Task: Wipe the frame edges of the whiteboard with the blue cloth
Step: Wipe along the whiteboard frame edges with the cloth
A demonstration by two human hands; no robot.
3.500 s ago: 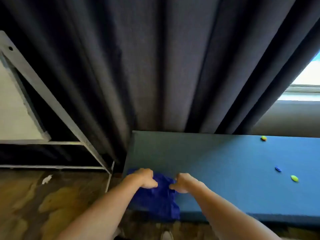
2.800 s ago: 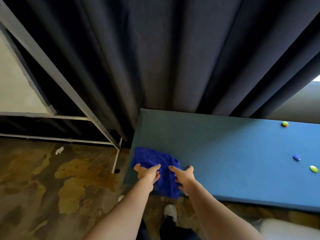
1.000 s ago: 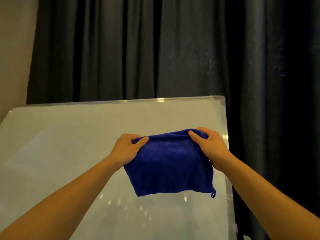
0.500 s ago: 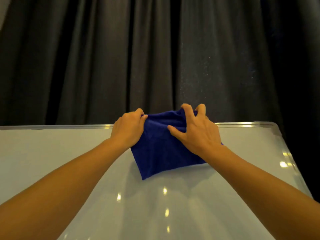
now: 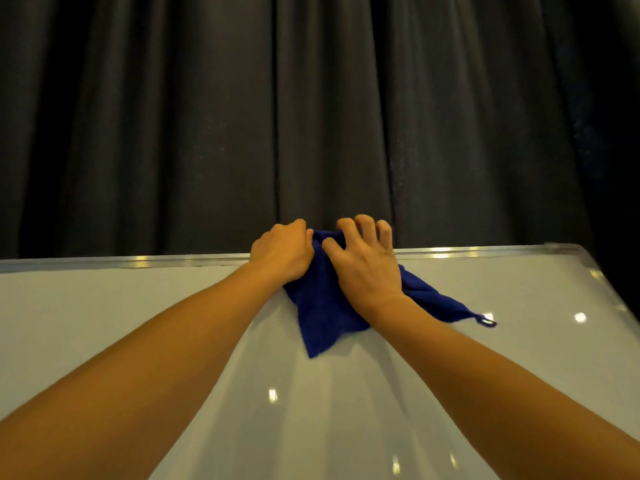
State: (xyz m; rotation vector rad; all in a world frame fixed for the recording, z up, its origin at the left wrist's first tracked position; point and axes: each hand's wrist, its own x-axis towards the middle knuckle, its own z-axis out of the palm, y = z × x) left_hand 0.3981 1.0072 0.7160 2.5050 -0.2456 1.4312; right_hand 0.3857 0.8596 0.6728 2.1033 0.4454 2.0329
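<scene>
Two hands are in view — the left hand (image 5: 281, 252) and the right hand (image 5: 365, 263) — and both sit at the top frame edge (image 5: 138, 262) of one whiteboard (image 5: 104, 306). One blue cloth (image 5: 320, 317) lies under them, draped over that top edge, with one small hanging loop (image 5: 487, 320) at its corner, to the right of the hands. Two frame edges of the whiteboard show: the top one and the right one (image 5: 613, 299), meeting at one rounded corner (image 5: 568, 249). One dark curtain (image 5: 311, 116) hangs behind the whiteboard — how many panels it has cannot be told.
</scene>
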